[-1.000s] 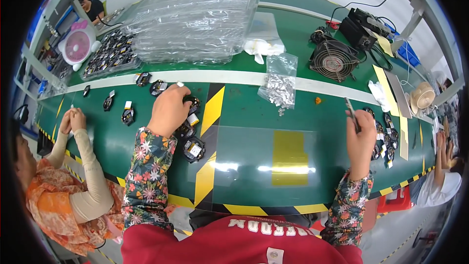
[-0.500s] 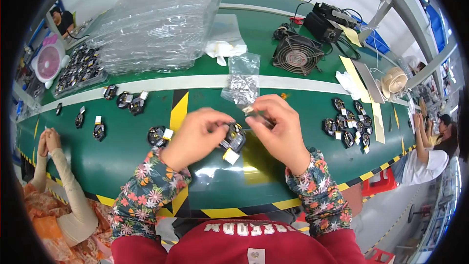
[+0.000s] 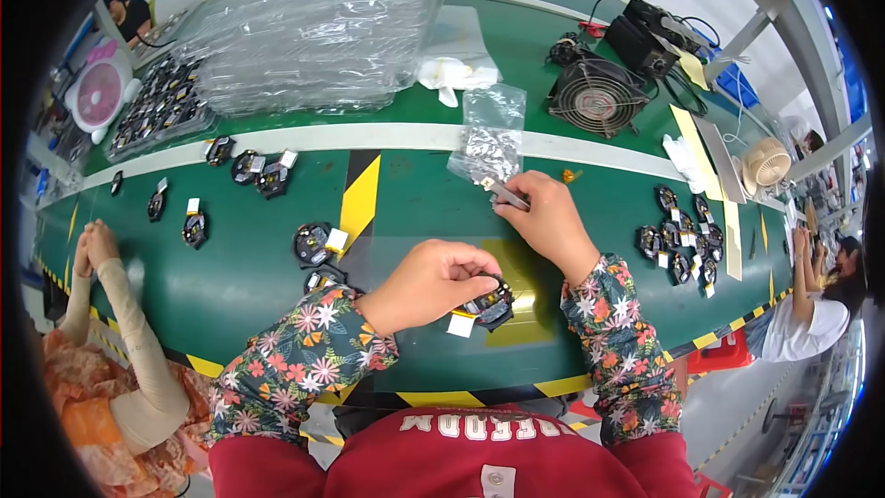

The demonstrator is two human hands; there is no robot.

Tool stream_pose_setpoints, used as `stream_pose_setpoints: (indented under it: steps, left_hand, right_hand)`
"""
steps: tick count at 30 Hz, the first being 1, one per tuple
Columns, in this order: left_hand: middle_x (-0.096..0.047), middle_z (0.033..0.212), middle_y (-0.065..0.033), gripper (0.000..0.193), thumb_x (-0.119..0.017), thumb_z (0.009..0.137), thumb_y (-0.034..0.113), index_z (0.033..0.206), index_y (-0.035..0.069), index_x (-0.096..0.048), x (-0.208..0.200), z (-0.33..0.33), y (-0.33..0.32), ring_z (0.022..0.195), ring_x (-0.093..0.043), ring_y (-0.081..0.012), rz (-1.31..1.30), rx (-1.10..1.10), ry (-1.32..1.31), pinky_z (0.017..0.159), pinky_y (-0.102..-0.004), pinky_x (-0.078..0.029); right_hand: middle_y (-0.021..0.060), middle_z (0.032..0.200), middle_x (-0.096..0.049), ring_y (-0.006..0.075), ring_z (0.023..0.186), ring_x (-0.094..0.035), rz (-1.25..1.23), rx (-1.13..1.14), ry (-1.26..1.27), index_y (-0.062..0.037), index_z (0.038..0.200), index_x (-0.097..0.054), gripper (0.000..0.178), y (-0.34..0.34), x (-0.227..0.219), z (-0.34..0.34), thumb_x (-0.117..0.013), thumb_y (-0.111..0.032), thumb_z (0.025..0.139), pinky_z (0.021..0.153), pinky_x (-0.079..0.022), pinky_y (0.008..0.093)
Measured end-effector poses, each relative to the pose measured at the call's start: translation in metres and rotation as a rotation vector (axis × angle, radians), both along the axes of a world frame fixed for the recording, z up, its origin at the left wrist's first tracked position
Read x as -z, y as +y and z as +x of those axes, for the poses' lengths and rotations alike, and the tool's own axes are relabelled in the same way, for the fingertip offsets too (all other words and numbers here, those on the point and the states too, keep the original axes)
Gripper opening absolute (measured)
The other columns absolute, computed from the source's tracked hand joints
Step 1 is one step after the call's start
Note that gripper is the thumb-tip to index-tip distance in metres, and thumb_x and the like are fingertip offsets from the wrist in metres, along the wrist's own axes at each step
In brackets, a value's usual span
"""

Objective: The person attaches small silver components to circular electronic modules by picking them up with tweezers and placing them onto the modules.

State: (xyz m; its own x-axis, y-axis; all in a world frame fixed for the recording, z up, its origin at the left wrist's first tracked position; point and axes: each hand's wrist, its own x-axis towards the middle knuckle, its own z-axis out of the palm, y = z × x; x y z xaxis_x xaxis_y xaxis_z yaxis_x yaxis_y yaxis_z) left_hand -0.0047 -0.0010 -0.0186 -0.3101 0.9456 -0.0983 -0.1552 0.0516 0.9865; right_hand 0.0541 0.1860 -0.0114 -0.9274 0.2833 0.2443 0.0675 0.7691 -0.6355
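My left hand [image 3: 431,286] is closed on a round black electronic module [image 3: 498,307], pinched at its upper left edge just above the green table. A white tab [image 3: 460,325] sticks out at the module's near side. My right hand [image 3: 548,221] grips flat metal tweezers [image 3: 508,195] between thumb and fingers. Their tip reaches the near end of a clear plastic bag [image 3: 493,140] filled with small silvery parts. Whether the tip pinches a part is too small to tell. Two similar modules [image 3: 313,244] lie left of my left hand, one partly covered by my sleeve.
More modules lie in a cluster [image 3: 682,238] on the right and scattered [image 3: 269,175] at the left. Stacked clear trays [image 3: 304,37], a black fan [image 3: 599,100] and a white cloth [image 3: 454,76] stand behind. Other people sit at both sides, one with clasped hands [image 3: 95,247].
My left hand has moved right and nearer to me with the module, away from my right hand. The tweezers now show more plainly at the bag's near end. The whole view has shifted slightly.
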Motion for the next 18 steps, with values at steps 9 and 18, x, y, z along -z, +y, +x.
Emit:
stream_pose_setpoints:
  steps: [9, 18]
  left_hand:
    - [-0.062, 0.090, -0.0041, 0.022, -0.055, 0.085, 0.000, 0.106, -0.002, -0.057, -0.001, -0.004, 0.000, 0.078, -0.058, -0.0052, -0.052, -0.109, 0.009, 0.068, -0.0193, -0.048]
    - [-0.060, 0.085, -0.0006, 0.022, -0.055, 0.082, -0.004, 0.103, -0.003, -0.057, 0.001, -0.005, 0.000, 0.074, -0.056, -0.0034, 0.009, -0.204, 0.047, 0.064, -0.0172, -0.046]
  right_hand:
    - [0.0134, 0.075, -0.056, 0.0283, 0.064, -0.054, 0.121, -0.030, 0.093, 0.0020, 0.083, -0.058, 0.017, -0.003, 0.008, 0.002, -0.066, -0.007, 0.071, 0.058, -0.042, 0.0332]
    - [-0.0020, 0.059, -0.051, 0.0032, 0.052, -0.038, -0.305, 0.013, 0.024, -0.0002, 0.079, -0.059, 0.006, -0.018, -0.014, 0.025, -0.062, -0.005, 0.076, 0.048, -0.034, 0.0205]
